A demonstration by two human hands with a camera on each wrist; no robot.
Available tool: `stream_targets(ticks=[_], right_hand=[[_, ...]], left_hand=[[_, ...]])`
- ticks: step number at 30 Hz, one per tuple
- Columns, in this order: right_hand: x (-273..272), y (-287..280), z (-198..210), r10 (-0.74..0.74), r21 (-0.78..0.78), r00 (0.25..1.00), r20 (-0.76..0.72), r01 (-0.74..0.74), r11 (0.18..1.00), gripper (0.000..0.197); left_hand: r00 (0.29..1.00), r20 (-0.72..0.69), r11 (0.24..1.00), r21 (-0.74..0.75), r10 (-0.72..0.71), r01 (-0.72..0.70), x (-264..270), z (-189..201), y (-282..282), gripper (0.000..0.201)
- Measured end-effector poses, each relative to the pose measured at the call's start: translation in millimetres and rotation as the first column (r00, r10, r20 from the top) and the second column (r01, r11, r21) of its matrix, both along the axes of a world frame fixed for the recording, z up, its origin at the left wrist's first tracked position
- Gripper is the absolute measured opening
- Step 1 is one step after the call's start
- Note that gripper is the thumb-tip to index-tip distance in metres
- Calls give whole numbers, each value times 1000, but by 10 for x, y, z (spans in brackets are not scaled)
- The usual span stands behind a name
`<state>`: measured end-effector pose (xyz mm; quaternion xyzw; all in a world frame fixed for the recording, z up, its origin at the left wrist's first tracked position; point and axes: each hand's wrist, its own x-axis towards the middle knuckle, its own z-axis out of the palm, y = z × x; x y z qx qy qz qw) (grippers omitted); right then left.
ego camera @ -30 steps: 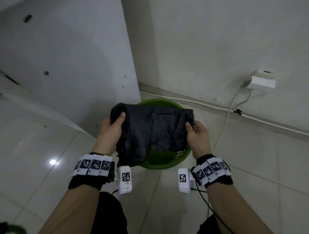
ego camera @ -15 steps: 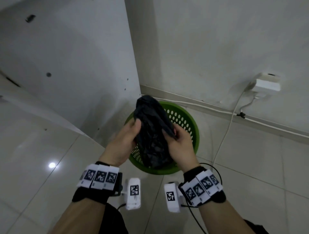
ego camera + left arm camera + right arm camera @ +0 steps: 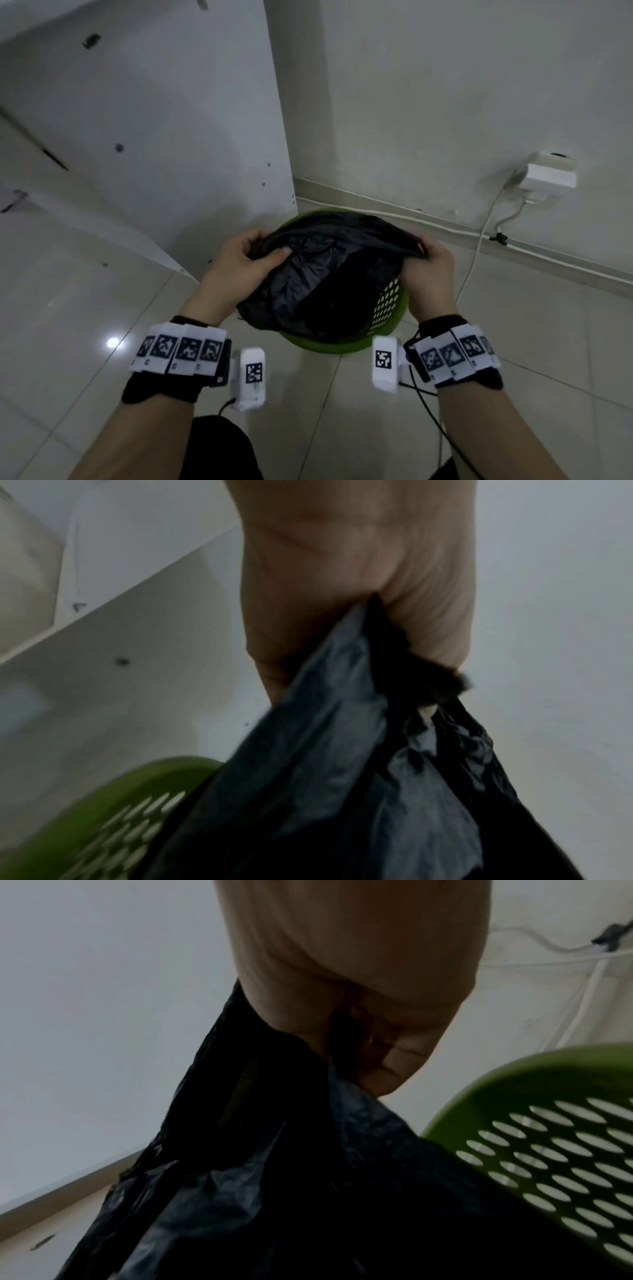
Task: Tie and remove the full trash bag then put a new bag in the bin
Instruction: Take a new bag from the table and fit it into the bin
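Note:
A black trash bag [image 3: 318, 274] hangs with its mouth spread wide over the green perforated bin [image 3: 387, 322] on the floor. My left hand [image 3: 253, 253] grips the bag's rim on the left, thumb on top. My right hand [image 3: 428, 260] grips the rim on the right. In the left wrist view the left hand [image 3: 356, 601] clasps bunched black bag [image 3: 342, 791] above the bin [image 3: 113, 818]. In the right wrist view the right hand [image 3: 363, 1015] holds the bag [image 3: 274, 1191] beside the bin [image 3: 534, 1123]. The bag hides most of the bin's inside.
A white cabinet panel [image 3: 154, 137] stands close on the left of the bin. The wall [image 3: 445, 102] with a baseboard runs behind it. A white adapter [image 3: 548, 174] with a cable [image 3: 479, 246] sits on the wall at the right. Tiled floor lies in front.
The hands, close together on a bunched bag half a second ago, have moved apart, and the bag's mouth is now stretched wide over the bin.

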<state>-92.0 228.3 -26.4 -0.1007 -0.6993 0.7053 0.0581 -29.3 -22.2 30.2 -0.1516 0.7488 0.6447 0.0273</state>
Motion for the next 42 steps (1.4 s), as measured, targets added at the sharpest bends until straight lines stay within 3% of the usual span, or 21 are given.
stream_targets(ticks=[4,7,8,10,12,13,15,18,22,24,26,27,28,29,30,32,34,36,37,39,42], right_hand=[[-132,-17,141,-107,207,994,-24,110,972,36],[-4,-96,405,-228,291,962,-148,263,920,32],[95,-164,486,-156,264,974,-164,196,944,31],[336,-365,545,201,245,977,-79,-176,953,42],[479,-532,420,508,235,861,24,-499,834,48],[485,-555,328,546,225,838,31,-538,813,40],[392,-460,170,454,206,891,25,-448,870,25],[250,-186,-23,219,322,975,-25,-200,925,25],[205,-82,-227,175,440,955,-238,-55,896,34],[176,-123,-336,351,614,924,-149,-192,766,35],[178,-178,-393,494,767,806,327,-532,359,58],[192,-188,-418,438,709,695,570,-686,165,81],[222,-210,-396,376,641,621,688,-763,86,99],[248,-229,-352,349,636,630,694,-763,113,103],[263,-239,-270,349,691,720,599,-686,228,97],[281,-261,-77,320,723,907,273,-413,554,71],[295,-341,168,366,398,925,101,-375,837,53],[359,-493,370,526,0,850,29,-526,850,41],[385,-559,380,568,-30,823,-4,-568,823,35],[389,-599,326,519,87,855,-14,-516,852,21],[283,-387,218,398,243,917,10,-389,889,21]], left_hand=[[996,-68,991,-113,61,-68,9,-5,56,2],[980,-40,978,78,195,-192,-28,-19,164,16],[980,-15,965,176,199,-193,-37,-18,211,25],[991,11,925,360,131,-126,-51,-3,317,43],[1000,3,881,473,-7,5,-65,6,408,54],[998,-14,878,473,-68,66,-81,10,427,54],[997,-16,918,390,-73,73,-140,34,378,46],[993,-54,971,222,103,-88,-264,52,116,24],[946,-174,935,277,275,-221,-390,232,-147,20],[927,-227,918,334,298,-213,-416,391,-161,21],[924,-256,920,343,284,-188,-418,490,-118,21],[922,-263,923,334,286,-191,-418,513,-94,22],[920,-264,927,317,291,-202,-412,522,-75,22],[918,-265,930,299,296,-214,-406,504,-64,21],[916,-265,934,279,299,-224,-391,478,-45,20],[920,-243,936,252,308,-247,-338,393,33,20],[953,-180,946,262,244,-193,-251,283,174,25],[993,-95,951,306,67,-35,-156,180,343,34],[998,-53,946,322,-27,43,-126,124,404,37],[995,13,948,305,-102,93,-118,56,457,39],[998,3,981,188,56,-56,-201,63,327,35]])
